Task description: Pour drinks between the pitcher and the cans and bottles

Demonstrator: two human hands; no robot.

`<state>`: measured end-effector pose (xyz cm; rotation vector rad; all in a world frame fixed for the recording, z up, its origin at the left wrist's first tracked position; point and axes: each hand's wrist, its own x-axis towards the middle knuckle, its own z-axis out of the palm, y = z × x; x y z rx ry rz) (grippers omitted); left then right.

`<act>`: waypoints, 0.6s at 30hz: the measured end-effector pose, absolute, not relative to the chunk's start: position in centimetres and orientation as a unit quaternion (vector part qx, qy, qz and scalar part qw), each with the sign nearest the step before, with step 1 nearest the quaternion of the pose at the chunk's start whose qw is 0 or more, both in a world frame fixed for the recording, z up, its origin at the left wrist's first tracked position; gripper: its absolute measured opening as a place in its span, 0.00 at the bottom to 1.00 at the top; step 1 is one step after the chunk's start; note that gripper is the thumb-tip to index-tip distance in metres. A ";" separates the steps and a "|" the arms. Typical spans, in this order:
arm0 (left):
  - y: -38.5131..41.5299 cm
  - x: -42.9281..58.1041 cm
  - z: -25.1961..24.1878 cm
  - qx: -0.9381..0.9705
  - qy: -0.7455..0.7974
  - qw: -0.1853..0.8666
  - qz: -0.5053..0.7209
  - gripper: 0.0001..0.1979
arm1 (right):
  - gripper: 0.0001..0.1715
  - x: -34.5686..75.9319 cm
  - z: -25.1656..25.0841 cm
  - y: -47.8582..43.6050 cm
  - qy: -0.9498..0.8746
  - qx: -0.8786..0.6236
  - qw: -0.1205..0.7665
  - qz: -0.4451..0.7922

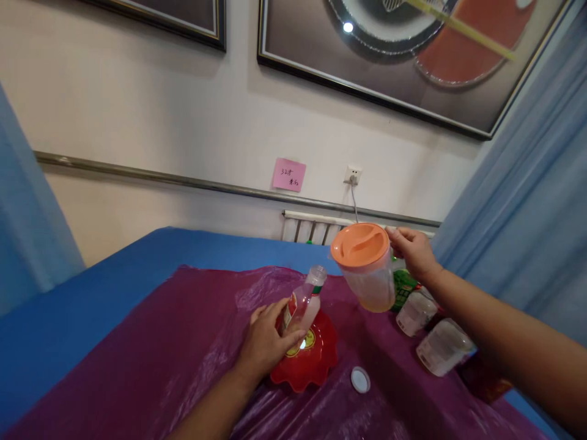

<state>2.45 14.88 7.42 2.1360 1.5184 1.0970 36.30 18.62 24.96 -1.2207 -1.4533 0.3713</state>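
Observation:
My left hand (266,341) is wrapped round a clear plastic bottle (306,300) with a red and white label. The uncapped bottle leans to the right and stands in a red scalloped bowl (312,363). My right hand (414,250) grips the handle of a clear pitcher (368,269) with an orange lid. The pitcher hangs in the air, tilted toward the bottle's open mouth, with a little pale liquid at its bottom. A white bottle cap (360,379) lies on the purple plastic sheet (183,342) just right of the bowl.
The purple sheet covers a blue table (92,293). Under my right forearm stand two clear jars (431,333) and a green packet (403,287). Behind the table are a radiator (312,227), a wall socket and a pink note. Blue curtains hang at both sides.

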 end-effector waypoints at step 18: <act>14.1 2.6 8.6 0.757 0.523 0.196 0.339 0.35 | 0.36 34.4 30.7 17.0 -0.754 -0.511 0.410 0.029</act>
